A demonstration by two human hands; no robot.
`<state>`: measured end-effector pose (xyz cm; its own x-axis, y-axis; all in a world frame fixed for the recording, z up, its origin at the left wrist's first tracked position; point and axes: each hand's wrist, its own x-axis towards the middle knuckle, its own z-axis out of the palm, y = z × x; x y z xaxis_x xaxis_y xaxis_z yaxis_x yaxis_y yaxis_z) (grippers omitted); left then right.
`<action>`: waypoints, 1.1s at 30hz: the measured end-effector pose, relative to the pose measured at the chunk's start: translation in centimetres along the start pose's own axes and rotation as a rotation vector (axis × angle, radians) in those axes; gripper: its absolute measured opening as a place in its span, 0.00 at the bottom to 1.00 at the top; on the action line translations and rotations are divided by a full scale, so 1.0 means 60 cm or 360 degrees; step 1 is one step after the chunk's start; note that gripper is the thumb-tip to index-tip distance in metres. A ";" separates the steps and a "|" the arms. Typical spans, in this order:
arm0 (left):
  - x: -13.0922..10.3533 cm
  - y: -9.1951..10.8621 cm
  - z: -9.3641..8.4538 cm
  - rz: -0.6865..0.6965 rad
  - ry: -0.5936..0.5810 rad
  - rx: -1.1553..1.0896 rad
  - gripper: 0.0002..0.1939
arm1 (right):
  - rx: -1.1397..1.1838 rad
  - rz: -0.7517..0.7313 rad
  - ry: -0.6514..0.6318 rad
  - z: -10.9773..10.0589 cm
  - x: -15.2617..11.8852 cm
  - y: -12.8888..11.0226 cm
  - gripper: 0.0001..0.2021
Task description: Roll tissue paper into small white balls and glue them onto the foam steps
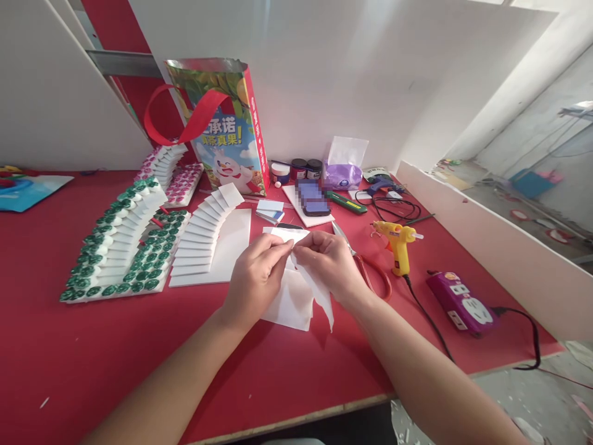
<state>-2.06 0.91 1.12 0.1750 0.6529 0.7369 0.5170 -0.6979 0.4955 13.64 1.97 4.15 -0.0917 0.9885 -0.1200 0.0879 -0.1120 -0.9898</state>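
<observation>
Left hand [259, 272] pinching paper [320, 293] — ragged, hanging beneath the two hands' meeting fingertips | right hand [327, 262] pinching it too; uneven tugging would be risking a rip | scissors [341, 235] lying just beside — a brushed blade could be snagging it

Left hand [262, 266] and right hand [330, 258] come together, fingertips [288, 245] pinched, at the centre of the frame.

Bare to the frame's edge, the left forearm [185, 364] angles up from the lower left and the right forearm [412, 364] from the lower right; both wrists turn the hands inward, thumbs uppermost and near each other, the other fingers curled beneath.
</observation>
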 end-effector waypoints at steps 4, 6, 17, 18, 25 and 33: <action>0.003 -0.003 -0.006 0.0101 -0.0030 0.0013 0.15 | 0.0021 0.0014 -0.0069 -0.002 -0.002 -0.007 0.08; 0.005 -0.003 -0.010 0.0094 -0.0053 -0.0031 0.16 | 0.0033 0.0001 -0.0106 -0.003 -0.003 -0.010 0.09; 0.011 -0.002 -0.021 -0.0521 -0.0198 -0.0585 0.09 | -0.0085 -0.0222 -0.0109 -0.004 -0.001 -0.007 0.07; 0.011 -0.002 -0.022 -0.0558 -0.0218 -0.0602 0.09 | -0.0109 -0.0246 -0.0113 -0.005 -0.001 -0.006 0.06; 0.007 -0.002 -0.016 -0.0524 -0.0142 -0.0504 0.07 | -0.0388 -0.0354 -0.0049 -0.005 -0.001 0.001 0.06; 0.019 -0.006 -0.028 -0.0828 -0.0136 -0.0769 0.06 | 0.0453 0.0459 -0.0491 -0.049 0.020 -0.020 0.19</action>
<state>-3.45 1.38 2.58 0.0822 0.9435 0.3209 0.1255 -0.3292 0.9359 16.33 3.60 5.39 -0.3958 0.8423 -0.3659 -0.1173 -0.4415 -0.8895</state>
